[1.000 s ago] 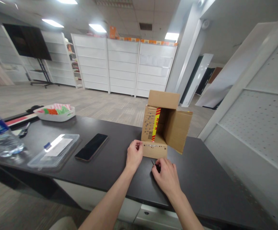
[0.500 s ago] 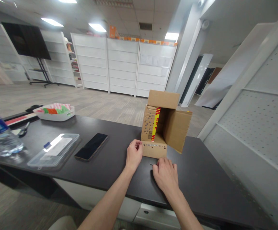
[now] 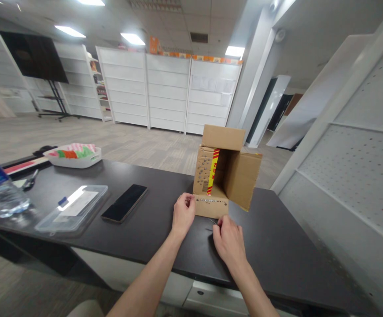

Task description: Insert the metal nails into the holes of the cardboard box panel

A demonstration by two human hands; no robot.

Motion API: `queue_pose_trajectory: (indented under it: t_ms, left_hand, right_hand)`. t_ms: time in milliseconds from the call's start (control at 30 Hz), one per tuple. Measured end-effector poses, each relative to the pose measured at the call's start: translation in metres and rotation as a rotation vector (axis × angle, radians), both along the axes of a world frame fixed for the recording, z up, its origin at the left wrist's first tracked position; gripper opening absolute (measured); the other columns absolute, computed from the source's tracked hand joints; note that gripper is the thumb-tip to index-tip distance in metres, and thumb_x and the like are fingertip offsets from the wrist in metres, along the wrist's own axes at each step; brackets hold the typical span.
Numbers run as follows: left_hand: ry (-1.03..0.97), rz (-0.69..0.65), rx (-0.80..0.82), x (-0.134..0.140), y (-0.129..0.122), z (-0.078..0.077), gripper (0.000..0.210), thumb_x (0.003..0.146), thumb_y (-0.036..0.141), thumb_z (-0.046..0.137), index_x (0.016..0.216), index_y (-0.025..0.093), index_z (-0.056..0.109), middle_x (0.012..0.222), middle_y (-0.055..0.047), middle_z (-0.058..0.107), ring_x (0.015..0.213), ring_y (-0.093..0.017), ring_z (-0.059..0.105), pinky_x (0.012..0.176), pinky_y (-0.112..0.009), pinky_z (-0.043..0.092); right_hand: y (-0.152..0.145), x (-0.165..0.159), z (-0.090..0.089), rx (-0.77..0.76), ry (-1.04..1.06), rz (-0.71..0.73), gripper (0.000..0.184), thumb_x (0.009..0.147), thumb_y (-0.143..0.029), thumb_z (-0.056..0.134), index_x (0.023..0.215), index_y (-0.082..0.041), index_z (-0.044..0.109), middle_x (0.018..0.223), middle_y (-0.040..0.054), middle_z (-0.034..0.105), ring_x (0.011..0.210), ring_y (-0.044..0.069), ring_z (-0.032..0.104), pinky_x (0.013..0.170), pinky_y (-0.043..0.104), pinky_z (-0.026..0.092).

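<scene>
An open cardboard box point(image 3: 204, 171) lies on its side on the dark table, its opening toward me. Its front flap point(image 3: 211, 209) rests low toward me, with a row of small holes and silvery dots along it. At the flap's left edge is my left hand point(image 3: 183, 213), fingers curled and thumb against them; what they pinch, if anything, is hidden. My right hand point(image 3: 228, 235) is closed just below the flap's front right corner. From its fingertips a thin, dark, needle-like piece point(image 3: 212, 220) points up and left toward the flap.
Left of my hands lie a black phone point(image 3: 124, 203) and a clear plastic case point(image 3: 74, 209). A water bottle point(image 3: 0, 189) stands at the far left, near a white basket point(image 3: 74, 162) holding colourful packets. A perforated white panel point(image 3: 359, 163) borders the right side.
My right hand has lifted slightly and shifted a little right of its earlier place. More of the thin piece shows at its fingertips. My left hand stays at the flap's edge.
</scene>
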State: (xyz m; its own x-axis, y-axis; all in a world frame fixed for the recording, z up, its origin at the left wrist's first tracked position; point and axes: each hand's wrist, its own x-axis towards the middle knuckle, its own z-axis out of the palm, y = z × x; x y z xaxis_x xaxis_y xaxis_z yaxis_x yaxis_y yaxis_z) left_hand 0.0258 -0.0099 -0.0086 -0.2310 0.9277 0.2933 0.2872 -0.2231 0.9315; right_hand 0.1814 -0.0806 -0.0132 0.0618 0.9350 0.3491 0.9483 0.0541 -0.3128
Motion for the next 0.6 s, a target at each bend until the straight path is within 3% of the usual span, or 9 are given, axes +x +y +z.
queue_pose_trajectory:
  t_ms: [300,600]
  left_hand:
    - [-0.022,0.009,0.002,0.0012,-0.0008,0.0004,0.012,0.083,0.019,0.054,0.085,0.018,0.066,0.081,-0.004,0.071,0.076,-0.015,0.065,0.073,-0.025,0.049]
    - [-0.031,0.012,0.015,0.0012,-0.0003,0.0008,0.011,0.083,0.018,0.055,0.084,0.018,0.066,0.080,-0.004,0.070,0.077,-0.015,0.066,0.072,-0.025,0.049]
  right_hand:
    - [0.0005,0.0068,-0.0047,0.082,0.319,0.085,0.005,0.084,-0.026,0.045,0.082,-0.024,0.049,0.077,0.0036,0.066,0.073,0.023,0.061,0.069,0.032,0.038]
    - [0.0023,0.0095,-0.0016,0.177,0.549,0.088,0.015,0.085,-0.035,0.050,0.079,-0.022,0.056,0.073,0.0035,0.065,0.067,0.020,0.059,0.065,0.030,0.044]
